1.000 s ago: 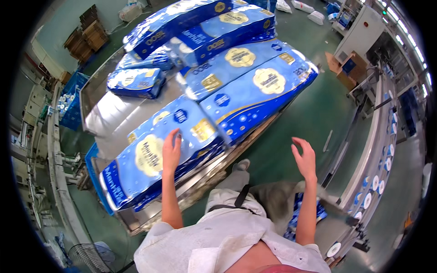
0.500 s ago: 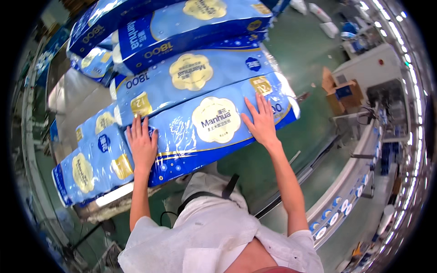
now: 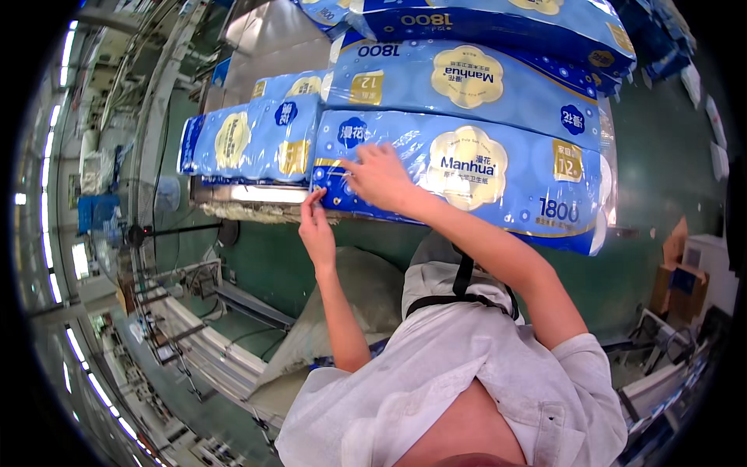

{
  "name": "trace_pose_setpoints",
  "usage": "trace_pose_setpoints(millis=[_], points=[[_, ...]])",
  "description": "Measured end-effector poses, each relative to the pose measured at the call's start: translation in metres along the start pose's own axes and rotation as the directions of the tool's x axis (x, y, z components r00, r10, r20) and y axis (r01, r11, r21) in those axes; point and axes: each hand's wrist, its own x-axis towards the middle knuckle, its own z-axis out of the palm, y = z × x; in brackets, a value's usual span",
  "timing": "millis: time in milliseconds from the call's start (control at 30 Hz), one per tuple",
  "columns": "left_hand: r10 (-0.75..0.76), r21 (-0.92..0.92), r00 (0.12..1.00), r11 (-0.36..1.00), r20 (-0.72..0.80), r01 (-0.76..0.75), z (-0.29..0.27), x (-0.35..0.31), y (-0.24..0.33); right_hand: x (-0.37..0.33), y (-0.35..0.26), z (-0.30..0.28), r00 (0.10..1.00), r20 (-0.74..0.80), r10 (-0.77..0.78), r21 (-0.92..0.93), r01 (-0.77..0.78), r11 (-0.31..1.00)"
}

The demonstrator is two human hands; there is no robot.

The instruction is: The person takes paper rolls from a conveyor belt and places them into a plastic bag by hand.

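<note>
A long blue plastic-wrapped pack of toilet paper [image 3: 533, 191] lies flat along the near edge of the stack, a cream flower-shaped label on its top. My right hand [image 3: 381, 177] reaches across to its left end, fingers bent and somewhat apart on the shiny wrap. Just below, my left hand [image 3: 317, 233] is at the pack's near left corner. Its thumb and fingertips are pressed together there; whatever is between them is too small to make out. To the left of both hands sits another blue pack [image 3: 261, 144], close against the long one.
Behind the long pack lies a second one [image 3: 412, 70], with further packs [image 3: 498, 23] piled higher at the back. A worn platform edge [image 3: 257, 210] runs under the left packs. A cardboard box [image 3: 677, 288] stands on the green floor at the right, and metal frames [image 3: 202, 331] at lower left.
My view has turned left. My right hand has moved from the pack's right part to its left end, and my left hand has come off the top down to the near left corner.
</note>
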Motion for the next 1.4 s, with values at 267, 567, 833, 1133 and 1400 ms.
trace_pose_setpoints(millis=[267, 567, 833, 1133, 1400], points=[[0.009, -0.163, 0.927, 0.985, 0.376, 0.057, 0.033, -0.018, 0.066, -0.192, 0.085, -0.188, 0.958, 0.016, 0.285, -0.259, -0.271, 0.927], [-0.111, -0.614, 0.677, 0.334, 0.728, 0.715, 0.115, 0.026, 0.082, -0.293, 0.106, -0.258, 0.811, -0.316, 0.493, -0.341, -0.582, 0.738], [0.186, -0.521, 0.535, 0.618, 0.824, 0.588, 0.161, 0.060, 0.118, -0.144, 0.042, -0.122, 0.966, -0.163, 0.203, -0.220, -0.236, 0.947], [0.252, -0.480, 0.409, 0.489, 0.877, 0.729, 0.205, 0.103, 0.141, -0.134, -0.014, -0.103, 0.969, 0.046, 0.243, -0.092, -0.238, 0.967], [0.151, -0.378, 0.351, 0.481, 0.924, 0.791, 0.256, 0.147, 0.124, -0.181, -0.040, -0.083, 0.990, 0.017, 0.140, -0.151, -0.136, 0.979]])
